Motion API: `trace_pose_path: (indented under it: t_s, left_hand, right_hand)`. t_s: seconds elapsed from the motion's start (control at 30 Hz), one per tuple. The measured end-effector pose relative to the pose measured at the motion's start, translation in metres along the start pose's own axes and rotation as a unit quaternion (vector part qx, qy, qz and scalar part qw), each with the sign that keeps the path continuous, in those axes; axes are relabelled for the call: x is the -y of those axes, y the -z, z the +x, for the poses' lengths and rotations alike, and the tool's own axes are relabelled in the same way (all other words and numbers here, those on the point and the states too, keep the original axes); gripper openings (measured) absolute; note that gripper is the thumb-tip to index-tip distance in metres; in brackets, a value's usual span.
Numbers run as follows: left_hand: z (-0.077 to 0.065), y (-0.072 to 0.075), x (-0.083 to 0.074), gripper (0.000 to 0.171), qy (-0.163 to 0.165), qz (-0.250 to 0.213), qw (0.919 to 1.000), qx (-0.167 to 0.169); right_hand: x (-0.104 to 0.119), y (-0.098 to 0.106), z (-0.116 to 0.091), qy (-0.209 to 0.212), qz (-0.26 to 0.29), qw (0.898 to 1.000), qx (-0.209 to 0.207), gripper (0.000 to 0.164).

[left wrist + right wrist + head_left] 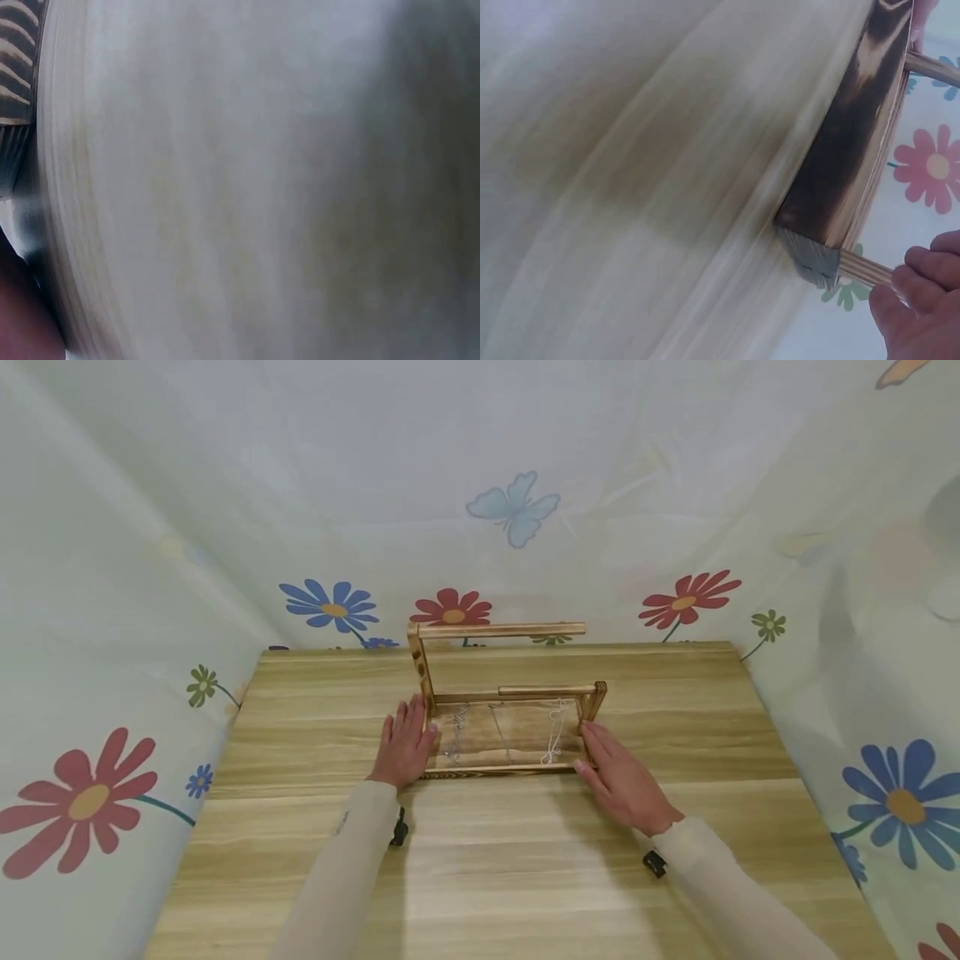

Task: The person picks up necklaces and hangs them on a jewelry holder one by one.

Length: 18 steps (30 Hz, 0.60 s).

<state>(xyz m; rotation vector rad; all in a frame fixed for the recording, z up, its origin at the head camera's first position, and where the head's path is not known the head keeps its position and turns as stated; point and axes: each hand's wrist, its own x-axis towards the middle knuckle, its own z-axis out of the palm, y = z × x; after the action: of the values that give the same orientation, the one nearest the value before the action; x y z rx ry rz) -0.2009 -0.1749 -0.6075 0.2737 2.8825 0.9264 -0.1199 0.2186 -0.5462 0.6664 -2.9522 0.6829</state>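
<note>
A brown wooden jewellery stand point(510, 770) sits on the table, with a low tray base and an upright with a horizontal bar at each end. Thin chains point(460, 727) and a white necklace point(555, 731) lie inside its tray. My left hand point(405, 745) rests against the stand's left end, fingers straight and pointing away from me. At the right end is my right hand point(626, 781), its fingers extended along the side and its thumb near the front corner. The right wrist view shows the scorched front edge point(847, 142) close to that hand. Only a blurred corner shows in the left wrist view.
The wood-grain table point(480, 860) extends around the stand. Behind and on both sides hangs a pale cloth point(480, 443) printed with flowers and a butterfly. The taller bar point(502, 630) rises at the back left, the shorter bar point(547, 691) at the right.
</note>
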Motion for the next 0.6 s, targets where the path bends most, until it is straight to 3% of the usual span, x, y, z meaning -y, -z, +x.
trace_pose_path:
  t_s: [0.27,0.6]
  left_hand:
    - [-0.001,0.006,-0.003,0.066,-0.003,0.008,1.0,0.002]
    - [-0.001,0.003,0.001,0.066,-0.002,-0.007,0.9999,0.009]
  right_hand:
    - [0.004,0.002,0.02,0.011,0.077,0.997,0.012,0.057]
    - [0.004,-0.007,0.045,-0.054,0.183,0.98,0.052,0.042]
